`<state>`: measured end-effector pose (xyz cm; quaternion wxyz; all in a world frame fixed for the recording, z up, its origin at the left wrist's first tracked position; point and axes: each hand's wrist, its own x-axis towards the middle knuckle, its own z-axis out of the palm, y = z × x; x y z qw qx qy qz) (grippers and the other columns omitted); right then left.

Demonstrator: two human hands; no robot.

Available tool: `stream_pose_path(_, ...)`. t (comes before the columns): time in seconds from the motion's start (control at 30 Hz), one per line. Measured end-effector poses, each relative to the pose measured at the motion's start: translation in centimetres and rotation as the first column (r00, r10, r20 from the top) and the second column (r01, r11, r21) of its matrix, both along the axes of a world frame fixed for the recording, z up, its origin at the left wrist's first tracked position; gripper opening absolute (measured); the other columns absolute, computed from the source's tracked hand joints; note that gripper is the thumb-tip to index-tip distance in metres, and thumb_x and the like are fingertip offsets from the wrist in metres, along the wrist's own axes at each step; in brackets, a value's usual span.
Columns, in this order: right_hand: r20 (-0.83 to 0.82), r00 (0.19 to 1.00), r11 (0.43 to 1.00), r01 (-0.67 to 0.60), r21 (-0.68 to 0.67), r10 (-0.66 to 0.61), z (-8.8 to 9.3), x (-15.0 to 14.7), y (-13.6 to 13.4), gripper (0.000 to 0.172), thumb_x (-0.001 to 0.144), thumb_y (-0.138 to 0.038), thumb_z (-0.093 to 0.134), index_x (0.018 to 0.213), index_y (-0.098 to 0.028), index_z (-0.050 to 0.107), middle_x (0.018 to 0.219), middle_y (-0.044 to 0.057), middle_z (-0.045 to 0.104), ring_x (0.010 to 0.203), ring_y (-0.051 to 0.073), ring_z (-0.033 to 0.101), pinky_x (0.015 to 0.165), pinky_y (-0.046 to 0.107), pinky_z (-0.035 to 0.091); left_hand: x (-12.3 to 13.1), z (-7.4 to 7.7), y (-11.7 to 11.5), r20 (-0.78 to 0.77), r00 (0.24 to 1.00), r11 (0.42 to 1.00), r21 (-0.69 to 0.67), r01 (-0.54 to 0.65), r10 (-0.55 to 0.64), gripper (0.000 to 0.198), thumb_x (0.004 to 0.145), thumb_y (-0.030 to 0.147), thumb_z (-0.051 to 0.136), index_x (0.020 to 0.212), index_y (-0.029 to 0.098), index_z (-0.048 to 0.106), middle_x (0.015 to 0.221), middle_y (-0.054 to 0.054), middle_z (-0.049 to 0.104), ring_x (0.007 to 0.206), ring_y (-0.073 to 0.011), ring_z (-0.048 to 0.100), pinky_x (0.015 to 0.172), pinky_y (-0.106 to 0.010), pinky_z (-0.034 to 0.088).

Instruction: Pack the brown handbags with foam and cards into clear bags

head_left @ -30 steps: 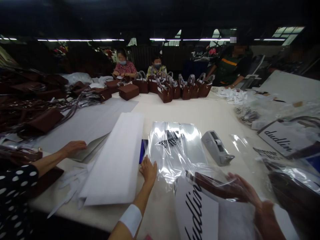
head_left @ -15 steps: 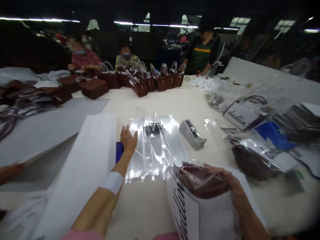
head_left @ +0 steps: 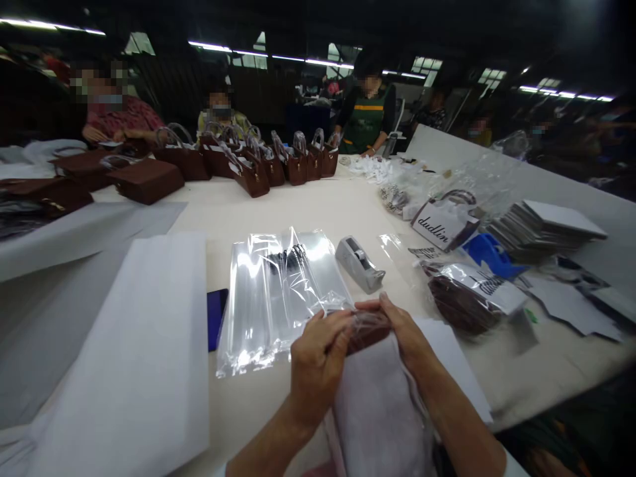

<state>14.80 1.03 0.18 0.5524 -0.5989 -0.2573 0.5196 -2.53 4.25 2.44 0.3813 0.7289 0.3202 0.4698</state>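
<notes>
A brown handbag (head_left: 366, 339) in clear plastic, with a white sheet (head_left: 380, 404) along its near side, stands in front of me. My left hand (head_left: 318, 361) grips its upper left edge, thumb bent over the plastic. On the opposite side, my right hand (head_left: 405, 334) clasps the top right, fingers pointing away from me. The bag's lower part runs out of view at the bottom. Just beyond my hands lies a stack of clear plastic bags (head_left: 256, 311) with black lettering. A grey tape dispenser (head_left: 360, 264) sits to the right of that stack.
White sheets (head_left: 149, 331) and a dark blue flat object (head_left: 214, 318) lie left. Rightward are a plastic-wrapped bag (head_left: 462, 301), a blue item (head_left: 491, 255) and stacked boards (head_left: 544, 228). Brown handbags (head_left: 295, 165) line the far side, where several people sit or stand.
My left hand has come back from the stack of clear plastic bags to the handbag. The handbag has turned, so its lettering no longer shows. The view has swung right.
</notes>
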Motion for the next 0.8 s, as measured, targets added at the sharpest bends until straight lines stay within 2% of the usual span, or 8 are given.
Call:
stream_pose_path(0.1, -0.191, 0.981, 1.000, 0.015, -0.004, -0.016, 0.8, -0.9, 0.5, 0.051, 0.076, -0.063, 0.048, 0.093, -0.017, 0.064, 0.086, 0.008, 0.068, 0.080, 0.023, 0.064, 0.078, 0.038, 0.048, -0.2, 2.4, 1.5, 0.065, 0.998, 0.976, -0.217, 0.033, -0.019, 0.016, 0.084, 0.027, 0.054, 0.090, 0.020, 0.066, 0.087, -0.001, 0.068, 0.081, -0.0141, 0.062, 0.075, -0.025, 0.049)
stream_pose_path(0.2, -0.269, 0.963, 0.999, -0.034, -0.030, 0.025, 0.2, -2.1, -0.3, 0.048, 0.078, -0.061, 0.046, 0.097, -0.019, 0.062, 0.094, 0.008, 0.067, 0.088, 0.024, 0.062, 0.080, 0.038, 0.048, -0.7, 2.4, 2.0, 0.048, 0.996, 0.928, -0.363, 0.087, -0.074, 0.020, 0.082, 0.033, 0.055, 0.079, 0.016, 0.065, 0.073, 0.001, 0.064, 0.070, -0.0125, 0.060, 0.065, -0.022, 0.048)
stream_pose_path(0.3, -0.078, 0.993, 0.996, -0.084, 0.025, 0.086, -1.0, -2.3, -1.5, 0.042, 0.078, -0.054, 0.052, 0.103, -0.021, 0.060, 0.109, 0.007, 0.063, 0.102, 0.024, 0.056, 0.091, 0.038, 0.042, -1.7, 0.6, 1.9, 0.081, 0.993, 0.873, -0.475, 0.109, -0.080, 0.024, 0.081, 0.038, 0.054, 0.080, 0.015, 0.061, 0.077, -0.002, 0.063, 0.073, -0.0142, 0.060, 0.068, -0.025, 0.048)
stream_pose_path(0.4, 0.202, 0.968, 0.968, -0.182, 0.171, 0.147, -1.2, -1.6, -1.9, 0.038, 0.074, -0.045, 0.062, 0.103, -0.021, 0.061, 0.121, 0.006, 0.056, 0.113, 0.024, 0.048, 0.096, 0.036, 0.036, -3.0, -0.6, 1.2, 0.009, 0.998, 0.881, -0.470, 0.058, -0.061, 0.030, 0.072, 0.039, 0.065, 0.093, 0.018, 0.060, 0.109, -0.006, 0.059, 0.100, -0.0208, 0.056, 0.088, -0.034, 0.043)
stream_pose_path(0.53, 0.329, 0.923, 0.944, -0.271, 0.185, 0.201, -0.8, -1.2, -1.7, 0.027, 0.070, -0.038, 0.068, 0.091, -0.021, 0.065, 0.090, 0.003, 0.065, 0.087, 0.019, 0.058, 0.080, 0.031, 0.044, -4.0, -0.1, -0.2, -0.137, 0.987, 0.929, -0.370, 0.025, -0.082, 0.017, 0.073, 0.032, 0.066, 0.084, 0.020, 0.064, 0.105, -0.005, 0.061, 0.101, -0.0218, 0.055, 0.089, -0.035, 0.043)
stream_pose_path(0.63, 0.341, 0.937, 0.918, -0.199, 0.344, 0.076, -0.8, -1.9, -1.8, 0.009, 0.075, -0.030, 0.064, 0.079, -0.022, 0.064, 0.084, 0.001, 0.063, 0.087, 0.017, 0.057, 0.083, 0.031, 0.043, -3.8, 0.1, -1.1, -0.078, 0.996, 0.981, -0.194, 0.021, -0.037, 0.010, 0.080, 0.020, 0.056, 0.087, 0.020, 0.063, 0.092, -0.003, 0.064, 0.092, -0.0170, 0.059, 0.084, -0.031, 0.046)
stream_pose_path(0.73, 0.354, 0.932, 0.841, -0.249, 0.481, 0.073, -0.8, -2.3, -2.1, 0.003, 0.077, -0.021, 0.062, 0.079, -0.023, 0.061, 0.086, 0.001, 0.061, 0.090, 0.016, 0.056, 0.086, 0.032, 0.042, -3.7, -0.6, -1.3, 0.002, 1.000, 0.982, 0.189, 0.005, -0.005, 0.015, 0.079, 0.007, 0.053, 0.086, 0.018, 0.060, 0.091, -0.004, 0.063, 0.089, -0.0155, 0.059, 0.080, -0.030, 0.048)
stream_pose_path(0.8, 0.400, 0.904, 0.818, -0.340, 0.463, 0.149, -0.7, -2.2, -2.2, 0.012, 0.076, -0.019, 0.062, 0.086, -0.024, 0.061, 0.090, 0.002, 0.060, 0.090, 0.017, 0.056, 0.082, 0.031, 0.044, -3.9, -1.3, -1.3, 0.017, 0.999, 0.887, 0.461, 0.037, -0.050, 0.019, 0.075, 0.002, 0.055, 0.086, 0.016, 0.058, 0.092, -0.006, 0.063, 0.090, -0.0172, 0.059, 0.079, -0.032, 0.050)
